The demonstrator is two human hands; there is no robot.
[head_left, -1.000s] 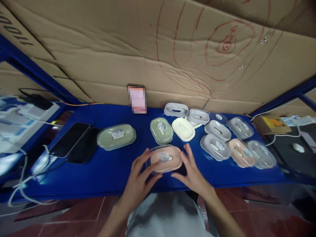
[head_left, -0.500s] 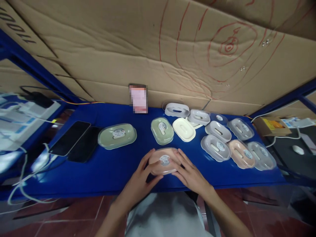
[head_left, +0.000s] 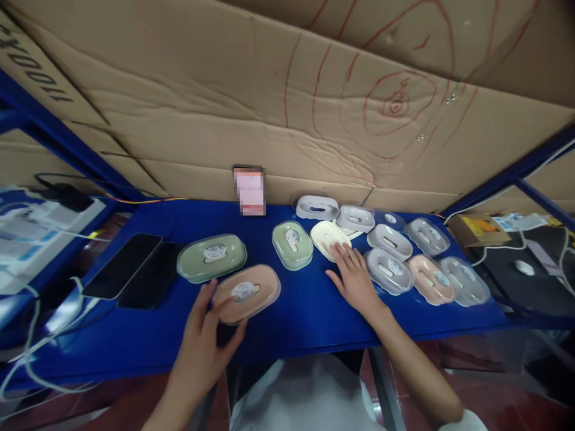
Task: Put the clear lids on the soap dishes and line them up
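Observation:
My left hand [head_left: 209, 332] grips a pink soap dish [head_left: 258, 287] with a clear cover and a round label, thumb at its near edge and fingers at its left end. Just behind it lies a green soap dish [head_left: 229, 254] with a clear cover. My right hand [head_left: 357, 278] is open, fingers stretched over the near edge of a cream oval soap dish part [head_left: 324, 233]; whether they touch it I cannot tell. Another covered green soap dish [head_left: 291, 254] lies left of the cream part.
Grey soap dishes [head_left: 390, 270] and a second pink one [head_left: 431, 280] cluster at the right on the blue table [head_left: 305, 323]. A phone [head_left: 251, 191] leans on the cardboard wall [head_left: 193, 120]. Two dark flat devices [head_left: 126, 263] and white cables [head_left: 36, 347] lie left.
My left hand has carried the pink soap dish left, near the green one. My right hand has let go of it and moved right to the cream part. The view has shifted slightly.

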